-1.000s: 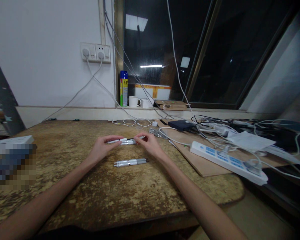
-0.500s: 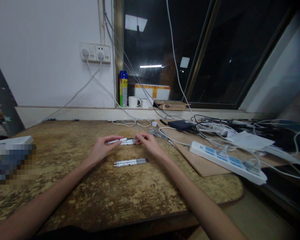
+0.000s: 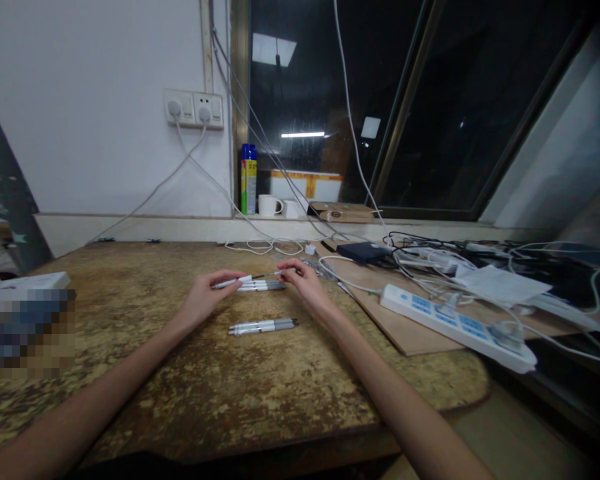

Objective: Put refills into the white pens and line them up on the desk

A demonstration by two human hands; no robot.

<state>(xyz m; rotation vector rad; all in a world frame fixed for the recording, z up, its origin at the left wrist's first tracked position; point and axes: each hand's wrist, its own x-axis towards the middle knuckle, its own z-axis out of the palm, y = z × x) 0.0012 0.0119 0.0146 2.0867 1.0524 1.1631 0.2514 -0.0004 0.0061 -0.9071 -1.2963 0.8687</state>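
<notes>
My left hand [image 3: 205,291] is closed on a white pen barrel [image 3: 234,282], thumb and fingers pinching it along its length. From the barrel's right end a thin dark refill [image 3: 261,275] sticks out toward my right hand [image 3: 303,280]. My right hand pinches a small pale pen piece [image 3: 281,271] at the refill's far end; its exact shape is too small to make out. Just beneath, a few white and grey pens [image 3: 263,286] lie side by side between my hands. Closer to me, another small group of pens [image 3: 263,326] rests on the worn wooden table [image 3: 215,393].
A crumpled clear plastic bag [image 3: 325,268] lies beyond my right hand. To the right are a brown board [image 3: 405,333], a white power strip [image 3: 455,327], a dark box [image 3: 363,252] and tangled cables. A spray can [image 3: 249,180] and a white mug [image 3: 269,205] stand on the sill.
My right hand has drawn slightly right and up with the small pen piece, exposing more of the dark refill and the pens below. My left hand keeps its grip on the barrel.
</notes>
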